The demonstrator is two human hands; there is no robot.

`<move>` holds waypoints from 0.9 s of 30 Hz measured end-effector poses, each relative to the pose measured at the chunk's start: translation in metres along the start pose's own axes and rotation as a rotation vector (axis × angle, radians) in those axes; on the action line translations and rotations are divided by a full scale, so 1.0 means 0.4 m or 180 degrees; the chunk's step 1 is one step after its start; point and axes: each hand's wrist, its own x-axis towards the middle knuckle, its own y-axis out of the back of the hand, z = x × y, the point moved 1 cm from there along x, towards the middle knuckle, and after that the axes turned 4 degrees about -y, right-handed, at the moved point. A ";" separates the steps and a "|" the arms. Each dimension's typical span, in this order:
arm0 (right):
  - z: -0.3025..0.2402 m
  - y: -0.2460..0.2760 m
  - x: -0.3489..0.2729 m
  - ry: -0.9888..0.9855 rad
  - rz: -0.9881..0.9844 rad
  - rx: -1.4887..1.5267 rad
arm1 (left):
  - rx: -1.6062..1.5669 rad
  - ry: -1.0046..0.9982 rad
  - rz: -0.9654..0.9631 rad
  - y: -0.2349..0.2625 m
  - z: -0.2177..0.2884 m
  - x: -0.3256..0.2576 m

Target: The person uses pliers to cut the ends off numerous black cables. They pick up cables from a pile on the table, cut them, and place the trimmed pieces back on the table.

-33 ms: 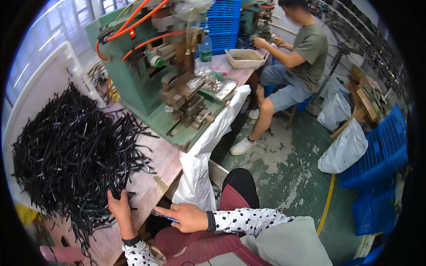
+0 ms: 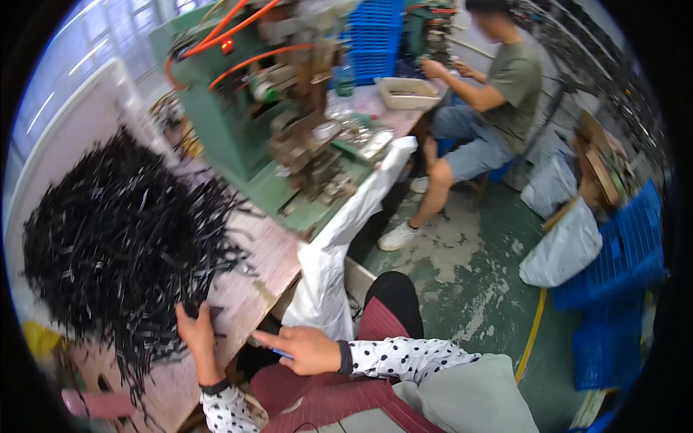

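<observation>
A big heap of thin black strips [image 2: 123,238] covers the left part of the worktable [image 2: 271,263]. My left hand [image 2: 196,338] is at the heap's near right edge, with thumb and forefinger around a few strips; its other fingers are hidden. Over my lap, just off the table edge, is my right hand [image 2: 309,351]. Its forefinger points left, and the remaining fingers curl around a slim blue pen-like tool [image 2: 282,353], mostly covered by the hand. Beyond the heap stands a green bench press [image 2: 216,108] with orange hoses, its tooling blurred.
White sheeting [image 2: 317,281] hangs at the table edge below the press. A person [image 2: 505,94] sits working at the far table, near a cream tray [image 2: 408,97]. Blue crates [image 2: 613,252] and white bags [image 2: 563,249] stand at right. A pink cylindrical object [image 2: 97,404] lies near left.
The whole view has shifted slightly, so the press and the seated person appear a little farther right, with some blur. Both my hands stay in nearly the same places.
</observation>
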 end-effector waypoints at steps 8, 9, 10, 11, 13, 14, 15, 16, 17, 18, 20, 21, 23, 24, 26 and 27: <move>0.004 -0.003 -0.002 0.0143 0.0421 0.0024 | -0.0225 0.0872 -0.0442 -0.012 0.182 0.040; -0.002 -0.011 -0.002 0.0078 0.0375 -0.0020 | 0.0027 0.0771 -0.0467 -0.015 0.185 0.050; 0.002 -0.016 -0.001 0.0104 0.0347 0.0018 | 0.0398 0.0448 -0.0273 -0.023 0.191 0.059; 0.000 -0.020 0.004 0.0152 0.0302 0.0021 | 0.0688 0.0473 -0.0373 -0.024 0.201 0.066; -0.003 -0.019 0.005 0.0182 0.0284 -0.0017 | 0.1067 0.0266 -0.0414 -0.035 0.209 0.077; -0.008 -0.016 0.005 0.0182 0.0291 -0.0036 | 0.1084 0.0214 -0.0419 -0.038 0.190 0.076; -0.010 -0.015 0.006 0.0179 0.0307 -0.0052 | 0.1102 0.0155 -0.0429 -0.040 0.172 0.078; -0.007 -0.014 0.004 0.0207 0.0378 -0.0061 | 0.1121 0.0094 -0.0440 -0.040 0.158 0.080; -0.001 -0.012 -0.001 0.0235 0.0450 -0.0069 | 0.0992 0.0071 -0.0372 -0.036 0.148 0.070; 0.007 -0.013 -0.003 0.0249 0.0525 -0.0056 | 0.0542 0.0430 -0.0496 -0.024 0.159 0.057; 0.013 -0.004 -0.005 0.0154 0.0484 -0.0065 | -0.0381 0.1165 -0.0754 0.003 0.208 0.029; 0.015 -0.005 -0.005 0.0153 0.0479 -0.0077 | -0.0405 0.1174 -0.0634 0.012 0.216 0.024; 0.015 -0.012 0.001 0.0102 0.0431 -0.0134 | -0.0143 0.0727 0.0058 0.010 0.215 0.066; 0.009 -0.016 0.000 0.0131 0.0393 -0.0088 | -0.0011 0.0515 0.0417 0.011 0.216 0.096; -0.007 -0.021 0.005 0.0223 0.0347 -0.0029 | -0.0039 0.0751 0.0428 -0.028 0.149 0.162; -0.010 -0.024 0.003 0.0224 0.0308 -0.0039 | -0.0673 0.1109 0.0353 -0.044 0.149 0.182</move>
